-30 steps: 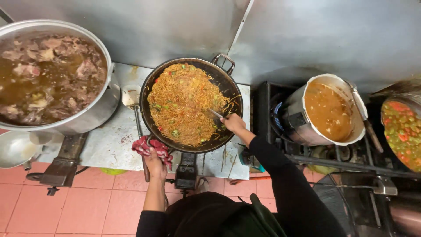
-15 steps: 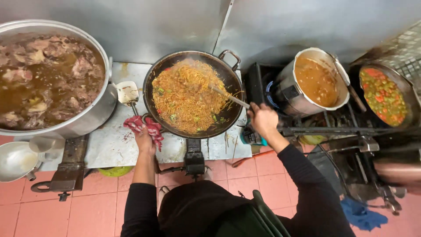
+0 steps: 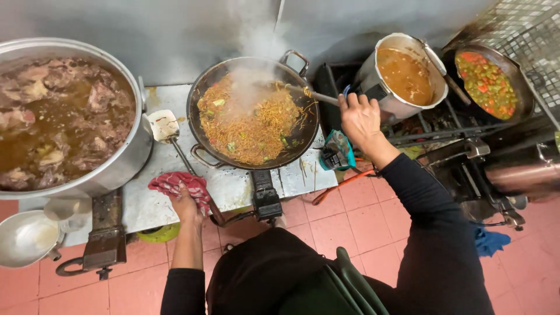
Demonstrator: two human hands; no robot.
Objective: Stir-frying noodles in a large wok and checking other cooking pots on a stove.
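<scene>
Nearest the camera, the left hand (image 3: pixel 188 205) is clenched on a red-and-white cloth (image 3: pixel 177 184) that wraps the long handle of the wok (image 3: pixel 253 114). Just beyond that hand, on the metal counter (image 3: pixel 233 188), a ladle (image 3: pixel 164 126) lies with its bowl facing up, between the wok and a very large steel pot (image 3: pixel 125 162) further to the left, which is full of brown broth and chunks of meat. Below and left of the left hand, a small empty steel bowl (image 3: pixel 26 238) sits at the counter's edge.

Across the wok, the right hand (image 3: pixel 360 118) is closed around the handle of a metal spatula (image 3: pixel 319 97), whose blade end reaches into the fried noodles (image 3: pixel 252 119). The noodles fill the wok, mixed with green bits of vegetable, and steam rises off them. Just below the right hand, a small crumpled packet (image 3: pixel 337 151) lies at the counter's corner.

Beyond the right hand, a tall pot of orange-brown sauce (image 3: pixel 405 74) stands on the stove, and further right a dark pan of mixed vegetables (image 3: pixel 486 82) sits well apart from both hands.
</scene>
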